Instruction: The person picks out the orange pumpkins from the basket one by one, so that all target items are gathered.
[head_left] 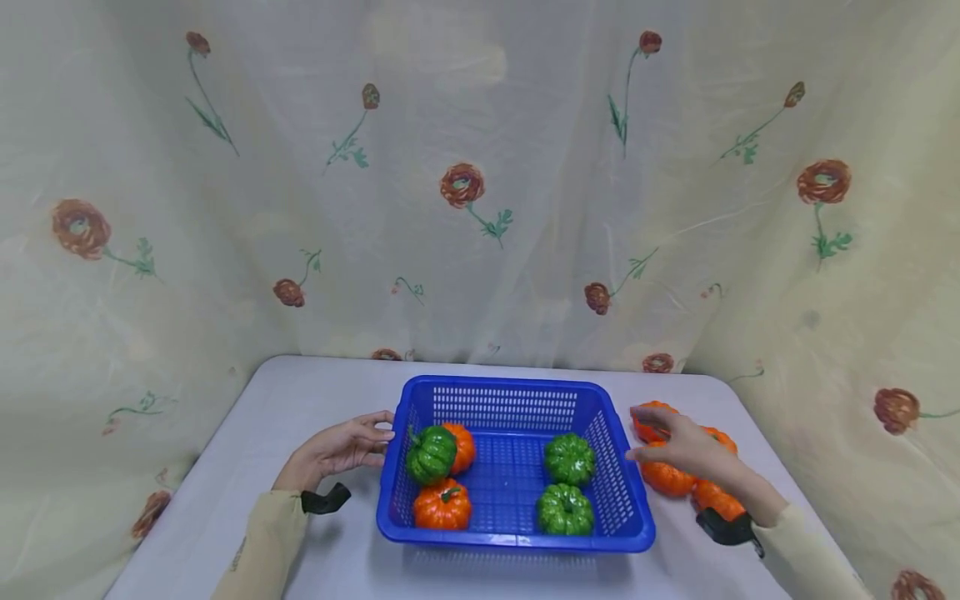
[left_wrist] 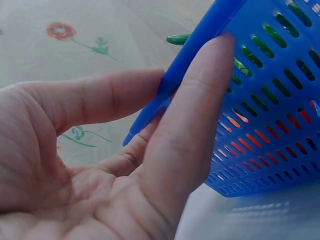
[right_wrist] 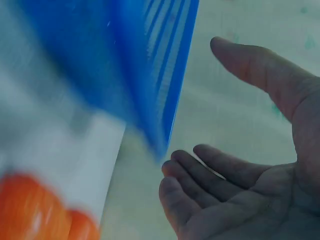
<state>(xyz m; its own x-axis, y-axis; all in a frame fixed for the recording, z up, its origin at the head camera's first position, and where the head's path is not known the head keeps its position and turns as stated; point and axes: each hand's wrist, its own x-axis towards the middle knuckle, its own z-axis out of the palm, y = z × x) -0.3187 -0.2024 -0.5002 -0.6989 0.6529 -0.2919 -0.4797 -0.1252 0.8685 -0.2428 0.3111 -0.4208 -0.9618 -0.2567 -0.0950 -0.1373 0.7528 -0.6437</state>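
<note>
A blue plastic basket (head_left: pixel 517 540) with slotted walls stands on the table. My left hand (head_left: pixel 348 446) is at its left side; in the left wrist view, the thumb and fingers (left_wrist: pixel 172 135) pinch the basket's rim. Inside lie small pumpkins: a green one (head_left: pixel 431 456) leans by an orange one (head_left: pixel 462 448) at the left, with another orange one (head_left: pixel 442 505) in front. Two green pumpkins (head_left: pixel 570 459) sit at the right. My right hand (head_left: pixel 686 446) hovers beside the right rim, thumb and fingers spread apart and holding nothing in the right wrist view.
Several orange pumpkins (head_left: pixel 667 479) lie on the white table (head_left: pixel 330 392) to the right of the basket, partly hidden under my right hand and wrist. A flower-printed cloth (head_left: pixel 525 292) hangs behind the table and along both sides.
</note>
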